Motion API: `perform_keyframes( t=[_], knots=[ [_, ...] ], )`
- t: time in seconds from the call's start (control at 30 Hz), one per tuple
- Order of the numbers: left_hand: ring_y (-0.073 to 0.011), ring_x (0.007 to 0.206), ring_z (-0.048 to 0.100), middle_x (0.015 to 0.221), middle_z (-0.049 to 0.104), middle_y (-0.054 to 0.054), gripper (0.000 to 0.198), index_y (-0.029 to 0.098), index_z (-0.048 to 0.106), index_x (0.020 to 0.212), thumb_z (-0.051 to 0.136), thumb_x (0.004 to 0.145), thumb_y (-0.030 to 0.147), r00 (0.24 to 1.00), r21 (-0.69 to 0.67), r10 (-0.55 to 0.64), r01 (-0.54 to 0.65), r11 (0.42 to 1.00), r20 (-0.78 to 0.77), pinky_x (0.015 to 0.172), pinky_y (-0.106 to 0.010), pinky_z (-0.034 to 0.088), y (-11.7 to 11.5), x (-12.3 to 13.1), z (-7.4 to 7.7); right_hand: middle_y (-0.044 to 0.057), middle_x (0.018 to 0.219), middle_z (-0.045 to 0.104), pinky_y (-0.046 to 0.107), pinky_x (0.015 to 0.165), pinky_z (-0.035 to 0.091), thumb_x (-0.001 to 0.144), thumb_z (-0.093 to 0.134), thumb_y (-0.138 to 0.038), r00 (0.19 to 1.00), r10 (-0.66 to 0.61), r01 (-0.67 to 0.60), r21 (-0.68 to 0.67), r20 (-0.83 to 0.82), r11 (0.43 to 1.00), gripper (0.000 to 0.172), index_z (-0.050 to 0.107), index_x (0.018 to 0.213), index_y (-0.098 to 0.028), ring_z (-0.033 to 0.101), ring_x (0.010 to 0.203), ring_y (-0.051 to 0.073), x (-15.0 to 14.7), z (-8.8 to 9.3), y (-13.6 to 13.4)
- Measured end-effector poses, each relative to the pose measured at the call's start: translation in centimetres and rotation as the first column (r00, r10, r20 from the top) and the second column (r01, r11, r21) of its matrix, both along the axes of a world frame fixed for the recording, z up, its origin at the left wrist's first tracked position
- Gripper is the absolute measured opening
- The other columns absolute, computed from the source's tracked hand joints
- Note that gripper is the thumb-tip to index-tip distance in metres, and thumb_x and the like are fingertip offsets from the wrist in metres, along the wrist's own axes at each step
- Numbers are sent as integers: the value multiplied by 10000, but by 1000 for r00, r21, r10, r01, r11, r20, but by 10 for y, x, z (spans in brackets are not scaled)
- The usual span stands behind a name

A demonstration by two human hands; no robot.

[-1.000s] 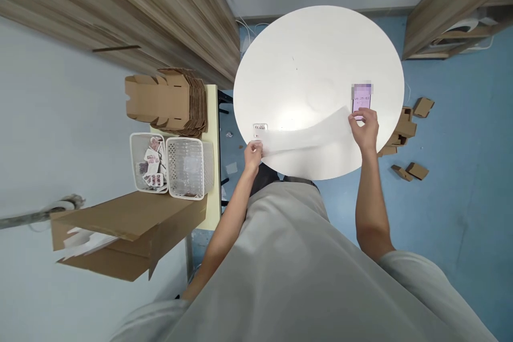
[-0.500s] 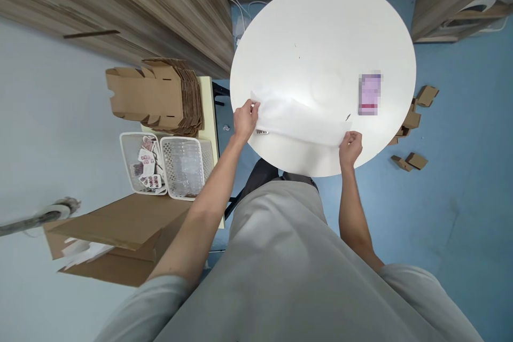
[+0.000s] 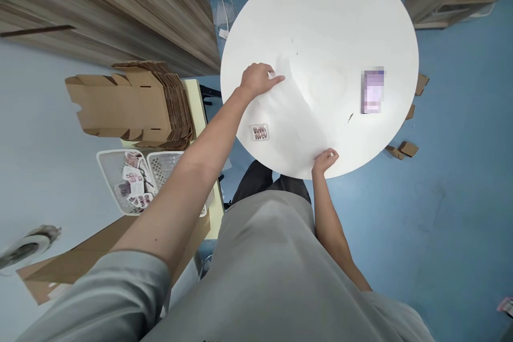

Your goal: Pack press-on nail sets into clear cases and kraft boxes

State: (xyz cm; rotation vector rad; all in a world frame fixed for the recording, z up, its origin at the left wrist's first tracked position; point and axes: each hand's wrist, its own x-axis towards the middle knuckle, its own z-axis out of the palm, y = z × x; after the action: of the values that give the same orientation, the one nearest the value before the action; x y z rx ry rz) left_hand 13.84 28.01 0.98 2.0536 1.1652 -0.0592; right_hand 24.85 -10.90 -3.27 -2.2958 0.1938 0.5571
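Note:
A thin, translucent white sheet (image 3: 298, 112) lies slantwise across the round white table (image 3: 340, 10). At its far left side is my left hand (image 3: 256, 79), thumb and forefinger apart over the sheet. My right hand (image 3: 325, 161) is closed in a pinch on the sheet's near right corner, by the table's front edge. A small clear tray of shiny nail-like pieces (image 3: 260, 132) sits left of the sheet, below my left hand. Farther right lies a pinkish-purple rectangular item (image 3: 372, 91), its surface pixelated.
Flat cardboard boxes (image 3: 128, 101) are stacked on a side table at left. Near them stand a white basket of printed packs (image 3: 134, 181), a second white basket (image 3: 162, 163) and a large carton (image 3: 80, 256). Small brown boxes (image 3: 407, 148) lie on the floor at right.
The sheet has turned from lying crosswise to slanting. My left hand has moved away from me and its fingers have parted; my right hand has come nearer and leftward. The small tray is now uncovered.

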Motion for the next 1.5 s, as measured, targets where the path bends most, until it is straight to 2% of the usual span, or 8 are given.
perform_keyframes(
  t=[0.13, 0.27, 0.53, 0.67, 0.93, 1.1, 1.27, 1.5],
  knots=[
    [-363, 1282, 675, 1010, 729, -74, 477, 170, 772, 1095, 984, 763, 440, 997, -122, -61, 55, 991, -46, 1186, -451, 504, -1, -4, -33, 34, 874, 600, 388, 760, 639, 1037, 354, -837, 999, -48, 48, 0, -22, 999, 552, 466, 1004, -298, 683, 829, 237, -24, -7, 3],
    [-341, 1305, 666, 1026, 758, -56, 440, 168, 754, 1165, 966, 800, 292, 992, -100, -65, 54, 994, -109, 1248, -513, 469, -6, -11, -50, -53, 740, 542, 311, 721, 649, 890, 768, -701, 961, 17, 28, 156, -275, 987, 529, 433, 819, -298, 641, 759, 166, -43, 7, -5],
    [-333, 1358, 656, 1290, 756, -78, 455, 271, 684, 1381, 814, 966, 401, 972, 38, 70, -80, 996, 224, 1206, -527, 491, -1, -23, -37, -50, 755, 617, 305, 747, 678, 932, 771, -573, 956, -101, 155, 180, -276, 971, 387, 556, 855, -261, 711, 803, 165, -49, 20, -3],
    [-329, 1398, 614, 1491, 681, -123, 591, 255, 613, 1484, 822, 966, 448, 977, 78, 99, -115, 990, 189, 1230, -555, 498, -51, -70, -16, -11, 829, 692, 299, 739, 687, 979, 754, -526, 971, -118, 160, 199, -209, 967, 332, 587, 909, -248, 746, 835, 176, -43, 15, 9],
    [-470, 1607, 439, 1713, 502, -206, 731, 259, 601, 1545, 861, 874, 384, 989, -28, -147, 146, 989, -33, 1283, -682, 442, -164, -139, -10, -9, 807, 714, 294, 719, 711, 948, 831, -568, 964, 26, 39, 240, -263, 970, 419, 571, 930, -239, 792, 743, 174, -19, 14, 7],
    [-421, 1531, 511, 1620, 582, -191, 720, 256, 560, 1609, 772, 925, 323, 999, 28, -34, 33, 999, 2, 1302, -599, 463, -181, -122, 2, 3, 872, 760, 269, 682, 669, 989, 755, -542, 966, 107, -54, 225, -234, 973, 359, 597, 1072, -231, 819, 751, 175, 16, 14, -7],
    [-417, 1582, 467, 1671, 544, -231, 716, 165, 532, 1621, 743, 943, 263, 985, 18, -151, 150, 988, 85, 1344, -589, 410, -214, -76, 15, -2, 838, 754, 271, 722, 638, 992, 750, -500, 945, 244, -197, 216, -218, 956, 310, 638, 1024, -213, 807, 761, 170, 40, 12, -16],
    [-435, 1566, 482, 1657, 568, -230, 779, 167, 552, 1608, 740, 853, 127, 965, -4, -255, 256, 967, 63, 1280, -614, 461, -244, -34, -17, 13, 883, 781, 329, 805, 621, 1029, 696, -460, 868, 455, -432, 148, -199, 890, 240, 670, 988, -225, 786, 770, 183, 53, 17, -19]
  ],
)
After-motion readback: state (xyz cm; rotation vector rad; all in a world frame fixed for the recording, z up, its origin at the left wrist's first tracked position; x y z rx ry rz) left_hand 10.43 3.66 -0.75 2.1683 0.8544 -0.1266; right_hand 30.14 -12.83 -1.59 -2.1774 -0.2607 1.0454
